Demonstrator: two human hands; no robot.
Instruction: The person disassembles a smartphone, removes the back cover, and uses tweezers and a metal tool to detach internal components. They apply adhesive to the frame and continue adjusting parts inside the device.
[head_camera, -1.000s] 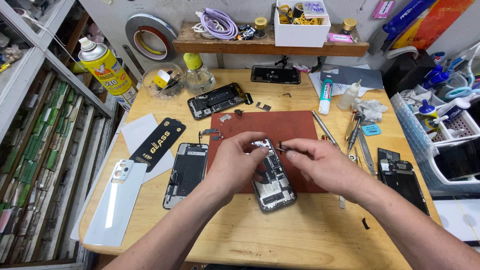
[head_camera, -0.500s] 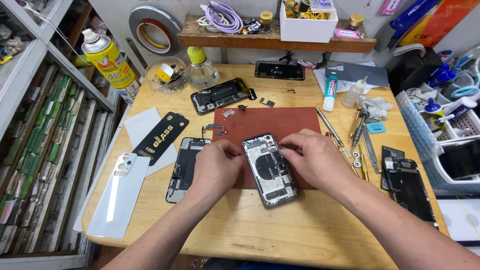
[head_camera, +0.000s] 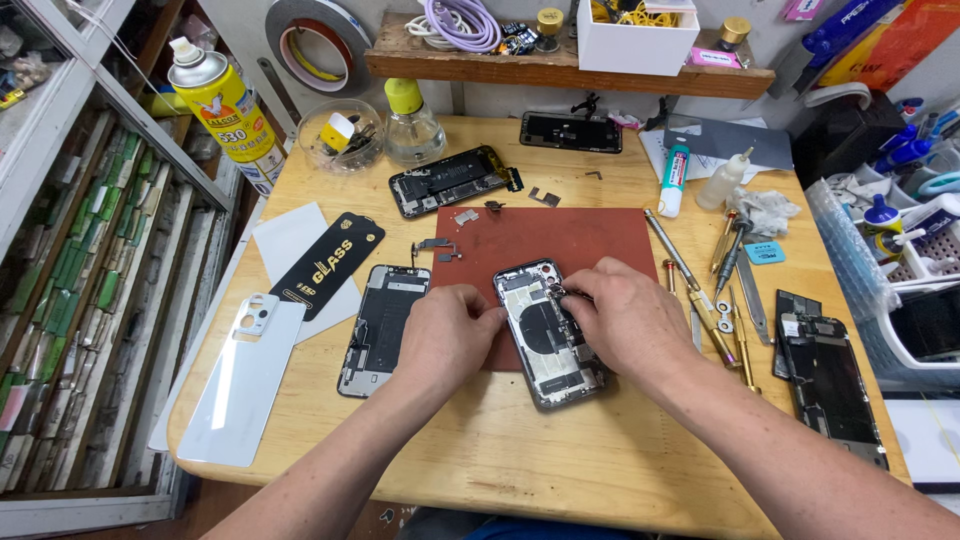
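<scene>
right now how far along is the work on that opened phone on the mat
Done: the opened phone lies on the red mat with its insides bare, and small loose parts sit off to the side. In hand: the left hand steadies its edge while the right hand works with its fingertips near the top. Left: it has no cover on, and the loose parts lie unfitted.

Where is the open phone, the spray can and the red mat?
Open phone (head_camera: 545, 345): head view, on its dark middle part between the hands.
Spray can (head_camera: 228, 110): head view, on its yellow body.
Red mat (head_camera: 560, 235): head view, on its bare upper part.
</scene>
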